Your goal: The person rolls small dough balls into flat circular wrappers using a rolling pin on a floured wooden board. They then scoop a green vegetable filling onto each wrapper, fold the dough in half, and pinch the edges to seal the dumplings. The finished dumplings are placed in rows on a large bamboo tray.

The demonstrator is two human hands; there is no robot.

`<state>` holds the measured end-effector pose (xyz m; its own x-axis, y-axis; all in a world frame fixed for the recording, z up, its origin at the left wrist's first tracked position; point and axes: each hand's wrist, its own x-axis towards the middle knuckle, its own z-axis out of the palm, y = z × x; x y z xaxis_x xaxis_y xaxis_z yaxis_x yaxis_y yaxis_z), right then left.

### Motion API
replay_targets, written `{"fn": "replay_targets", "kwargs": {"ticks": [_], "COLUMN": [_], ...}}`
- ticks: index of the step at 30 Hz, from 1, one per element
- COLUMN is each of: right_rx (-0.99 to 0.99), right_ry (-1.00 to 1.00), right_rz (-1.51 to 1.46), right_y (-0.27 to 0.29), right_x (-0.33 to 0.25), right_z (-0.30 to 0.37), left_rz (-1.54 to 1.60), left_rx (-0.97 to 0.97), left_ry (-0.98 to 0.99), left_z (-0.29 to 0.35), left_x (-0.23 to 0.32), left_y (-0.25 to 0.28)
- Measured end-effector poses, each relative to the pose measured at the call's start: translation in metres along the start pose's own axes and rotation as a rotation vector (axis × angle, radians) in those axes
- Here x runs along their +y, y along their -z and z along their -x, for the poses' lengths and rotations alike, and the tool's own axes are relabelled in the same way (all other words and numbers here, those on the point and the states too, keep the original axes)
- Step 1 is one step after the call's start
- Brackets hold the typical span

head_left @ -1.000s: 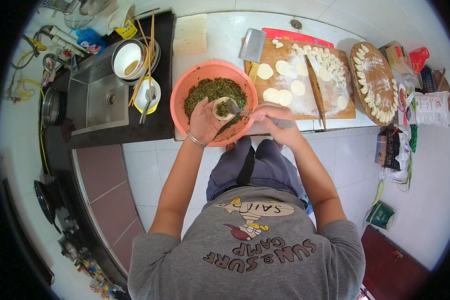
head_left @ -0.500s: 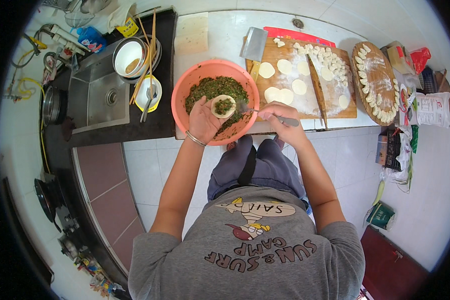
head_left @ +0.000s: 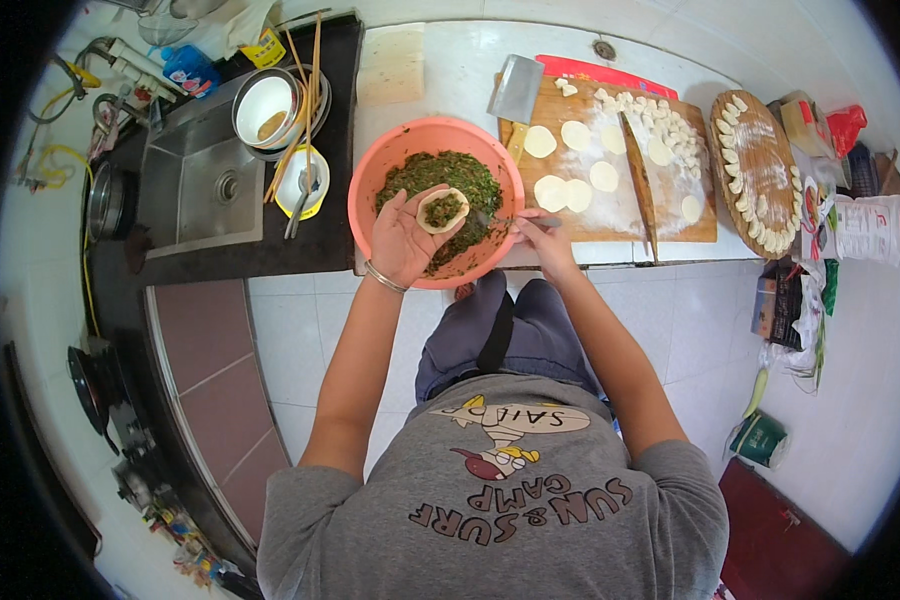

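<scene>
On the palm and fingers of my left hand (head_left: 400,240) rests a round dumpling wrapper (head_left: 463,208) with green filling heaped in its middle, held over the near part of a pink basin (head_left: 363,180). My right hand (head_left: 550,243) grips the handle of a metal spoon (head_left: 503,219) at the basin's right rim, the spoon's tip down in the chopped green filling (head_left: 455,168). To the right, flat wrappers (head_left: 603,177) lie on a floured wooden board (head_left: 690,228), with a rolling pin (head_left: 638,185) across it and small dough pieces (head_left: 670,125) behind.
A cleaver (head_left: 516,88) lies at the board's far left corner. Further right, an oval wooden tray (head_left: 760,160) carries shaped dumplings along its edge. On the left are a sink (head_left: 185,215), stacked bowls with chopsticks (head_left: 267,105), and a small bowl (head_left: 292,185) holding a utensil.
The spoon has drawn back from the wrapper, its tip now lower in the filling. My right hand has moved slightly left. More filling shows on the wrapper, whose edges now curve up.
</scene>
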<state>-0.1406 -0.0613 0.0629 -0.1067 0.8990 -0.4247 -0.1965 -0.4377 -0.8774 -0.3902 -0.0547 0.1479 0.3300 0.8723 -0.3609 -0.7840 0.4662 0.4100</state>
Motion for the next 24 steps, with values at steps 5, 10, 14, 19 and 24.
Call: {"fn": "replay_targets", "kwargs": {"ticks": [5, 10, 14, 19, 24], "right_rx": [0.159, 0.442, 0.343, 0.092, -0.004], "right_ry": [-0.133, 0.164, 0.545, 0.943, 1.016], "right_rz": [-0.067, 0.177, 0.419, 0.76, 0.818], "right_y": [0.03, 0.046, 0.012, -0.036, -0.047], "right_x": [-0.001, -0.032, -0.082, -0.132, -0.132], "right_z": [0.016, 0.023, 0.046, 0.068, 0.071], "left_rz": [-0.074, -0.355, -0.223, -0.187, -0.37], "left_rx": [0.021, 0.039, -0.008, 0.015, 0.054], "left_ry": [-0.024, -0.117, -0.049, 0.001, -0.035], "left_z": [0.003, -0.002, -0.003, -0.005, -0.016], "left_x": [0.005, -0.003, 0.001, -0.001, -0.015], "left_y": [-0.007, -0.017, -0.037, -0.057, -0.051]}}
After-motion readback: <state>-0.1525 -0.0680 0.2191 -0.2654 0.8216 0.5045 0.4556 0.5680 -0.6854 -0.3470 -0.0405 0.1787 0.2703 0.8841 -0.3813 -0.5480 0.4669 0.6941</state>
